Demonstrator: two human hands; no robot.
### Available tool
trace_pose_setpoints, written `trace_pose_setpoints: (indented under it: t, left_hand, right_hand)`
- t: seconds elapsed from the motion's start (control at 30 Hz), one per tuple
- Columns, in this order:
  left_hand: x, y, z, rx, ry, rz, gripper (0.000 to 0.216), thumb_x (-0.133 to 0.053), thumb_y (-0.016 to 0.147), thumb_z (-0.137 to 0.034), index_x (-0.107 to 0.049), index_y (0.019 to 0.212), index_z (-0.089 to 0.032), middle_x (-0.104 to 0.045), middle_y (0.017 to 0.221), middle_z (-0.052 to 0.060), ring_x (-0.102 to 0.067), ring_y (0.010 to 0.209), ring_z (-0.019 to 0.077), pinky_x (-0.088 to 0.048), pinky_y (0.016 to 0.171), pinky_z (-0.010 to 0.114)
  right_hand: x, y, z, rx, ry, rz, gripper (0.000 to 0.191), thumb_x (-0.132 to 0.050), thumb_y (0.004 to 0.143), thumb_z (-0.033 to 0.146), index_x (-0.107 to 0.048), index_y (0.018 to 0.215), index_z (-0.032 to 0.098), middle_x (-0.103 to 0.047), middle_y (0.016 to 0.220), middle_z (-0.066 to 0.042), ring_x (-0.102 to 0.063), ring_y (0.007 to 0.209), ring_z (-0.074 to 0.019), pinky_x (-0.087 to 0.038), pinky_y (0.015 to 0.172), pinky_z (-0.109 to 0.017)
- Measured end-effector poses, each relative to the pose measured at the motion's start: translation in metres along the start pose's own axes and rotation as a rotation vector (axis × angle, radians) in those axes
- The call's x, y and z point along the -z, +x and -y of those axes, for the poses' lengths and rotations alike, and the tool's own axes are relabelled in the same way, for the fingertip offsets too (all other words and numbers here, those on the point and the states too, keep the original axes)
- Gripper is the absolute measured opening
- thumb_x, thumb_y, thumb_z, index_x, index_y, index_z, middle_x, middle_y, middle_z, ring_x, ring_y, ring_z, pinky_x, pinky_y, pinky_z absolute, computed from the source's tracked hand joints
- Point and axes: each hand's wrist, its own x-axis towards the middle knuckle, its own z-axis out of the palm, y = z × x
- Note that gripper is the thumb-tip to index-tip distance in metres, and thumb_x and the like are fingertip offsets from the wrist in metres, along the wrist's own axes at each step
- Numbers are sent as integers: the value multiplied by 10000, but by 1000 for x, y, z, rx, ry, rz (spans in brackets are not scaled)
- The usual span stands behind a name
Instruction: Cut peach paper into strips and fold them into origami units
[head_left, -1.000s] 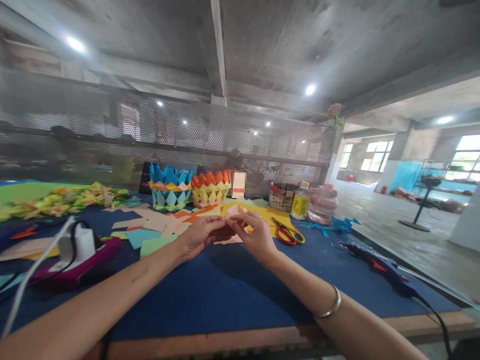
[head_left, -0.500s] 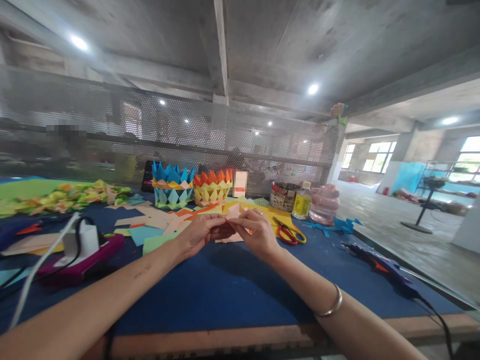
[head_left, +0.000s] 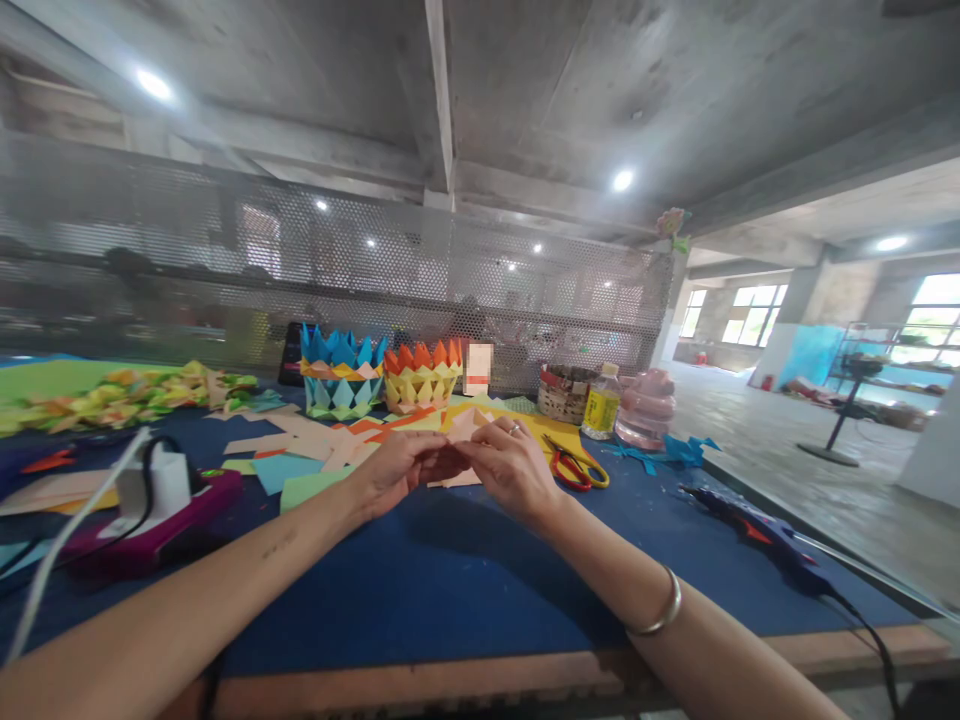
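My left hand [head_left: 397,470] and my right hand [head_left: 517,470] meet above the blue table, fingertips pinched together on a piece of peach-coloured paper [head_left: 468,422]. The paper's upper part shows above my fingers; the rest is hidden by them. More peach paper [head_left: 459,474] shows just beneath my hands. Red-and-yellow handled scissors [head_left: 576,468] lie right of my right hand, partly on a yellow sheet [head_left: 564,436]. Cut strips and sheets of paper [head_left: 304,437] spread out left of my left hand.
Behind stand a blue-topped paper basket [head_left: 343,385] and an orange-topped one [head_left: 424,380]. A bottle [head_left: 601,405] and a pink container [head_left: 646,412] are at the back right. A glue gun [head_left: 765,540] lies on the right, a purple power strip [head_left: 161,525] on the left.
My fingers have shifted slightly on the peach paper, the right fingers bending further over it. The whole view has moved a little; nothing else differs.
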Motion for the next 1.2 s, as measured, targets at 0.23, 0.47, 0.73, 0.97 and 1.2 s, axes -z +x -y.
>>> trace_pose_setpoints:
  t: [0.23,0.47,0.73,0.97,1.2]
  left_hand:
    - [-3,-1,-2,38,-50,-30,153,-536,787,-174,-670,791,-101,-719,741,85,-671,696,149,-522,755,256]
    - [1,0,3,-4,14,-7,159,-658,730,-253,-683,825,-128,-720,803,74,-666,747,154,-509,779,258]
    - [1,1,1,-176,160,-88,251,-717,650,-348,-680,763,-128,-715,714,62,-665,701,175,-503,766,309]
    - [-2,0,1,-370,395,-204,294,-695,638,-411,-665,725,-132,-696,648,49,-650,624,173,-521,679,308]
    - [-5,-2,4,-414,527,-161,217,-673,670,-364,-657,651,-148,-684,606,41,-639,580,166,-506,610,261]
  right_hand:
    - [0,0,1,-4,-14,2,242,-471,859,187,-656,1012,220,-633,864,-53,-478,801,-182,-369,733,-322]
    - [-1,0,2,1,18,-26,255,-472,852,172,-650,1016,250,-633,864,-50,-486,799,-181,-377,733,-329]
    - [0,1,17,-242,199,-217,298,-514,772,157,-557,1062,213,-527,1056,-80,-478,979,-205,-404,825,-353]
    - [-17,7,13,-996,913,-225,709,-654,656,466,-332,1212,167,-554,978,-95,-572,848,-198,-473,686,-321]
    - [-19,8,21,-977,1162,-245,701,-752,569,368,-425,1152,154,-612,849,-49,-607,772,-168,-487,657,-268]
